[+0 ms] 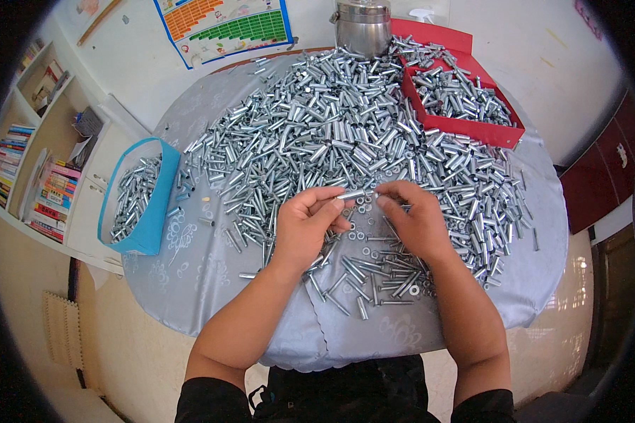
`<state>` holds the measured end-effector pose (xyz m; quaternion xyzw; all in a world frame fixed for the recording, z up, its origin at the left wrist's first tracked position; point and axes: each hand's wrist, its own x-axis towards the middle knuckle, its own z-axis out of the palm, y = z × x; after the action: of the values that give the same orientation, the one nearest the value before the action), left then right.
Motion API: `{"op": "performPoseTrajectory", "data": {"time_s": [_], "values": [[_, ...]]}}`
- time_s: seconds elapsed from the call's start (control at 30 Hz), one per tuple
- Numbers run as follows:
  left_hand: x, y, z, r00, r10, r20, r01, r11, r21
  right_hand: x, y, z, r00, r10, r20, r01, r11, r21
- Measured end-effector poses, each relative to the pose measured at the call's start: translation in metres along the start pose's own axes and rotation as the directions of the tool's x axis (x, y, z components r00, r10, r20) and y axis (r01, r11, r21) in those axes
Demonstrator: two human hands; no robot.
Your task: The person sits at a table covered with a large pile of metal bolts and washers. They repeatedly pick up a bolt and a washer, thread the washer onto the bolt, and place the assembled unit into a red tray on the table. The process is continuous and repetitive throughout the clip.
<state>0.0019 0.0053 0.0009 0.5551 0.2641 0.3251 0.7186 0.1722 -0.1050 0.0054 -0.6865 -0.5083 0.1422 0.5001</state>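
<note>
Silvery tube (355,194) pinched over a crowded tabletop (204,303)

Closest, two black sleeves (212,402) are cut off by the lower edge of view. Beyond them lie loose bolts (375,291), strewn up to the right forearm. The left hand's (305,222) grip is clamped on the tube, above the middle of the tabletop. The right hand (418,220) has its fingertips at the tube's other end; whether that grip closes on something small, I can't tell. Nuts and washers (360,236) show between the hands, too tiny to sort. Past them spreads a heap of hardware (317,113), its lower layers buried. A blue box (164,194) stands left, a red box (466,132) far right, both holding more. Behind, a steel container (363,32) and a wall chart (226,28) are cropped at the top.
</note>
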Motion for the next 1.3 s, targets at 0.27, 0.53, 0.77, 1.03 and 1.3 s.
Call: {"op": "performPoseTrajectory", "data": {"time_s": [0.27,0.53,0.77,1.03,1.3], "values": [[0.0,-0.004,-0.001,0.998,0.008,0.055,-0.009,1.0,0.023,0.001,0.003,0.003,0.986,0.129,0.108,-0.16,0.921,0.356],[-0.003,-0.002,0.001,0.997,0.015,0.079,-0.02,0.998,0.061,-0.001,0.002,0.001,0.983,0.135,0.124,-0.163,0.956,0.245],[-0.003,0.0,0.001,0.988,0.009,0.157,-0.016,0.999,0.046,-0.001,0.002,-0.001,0.971,0.219,0.097,-0.235,0.95,0.205],[-0.002,-0.001,-0.001,0.995,0.01,0.097,-0.011,1.0,0.012,-0.001,0.003,0.001,0.995,0.016,0.101,-0.041,0.969,0.243],[-0.002,-0.002,0.0,0.995,0.016,0.103,-0.015,1.0,-0.007,0.0,0.007,0.002,0.993,0.075,0.096,-0.106,0.924,0.368]]}}
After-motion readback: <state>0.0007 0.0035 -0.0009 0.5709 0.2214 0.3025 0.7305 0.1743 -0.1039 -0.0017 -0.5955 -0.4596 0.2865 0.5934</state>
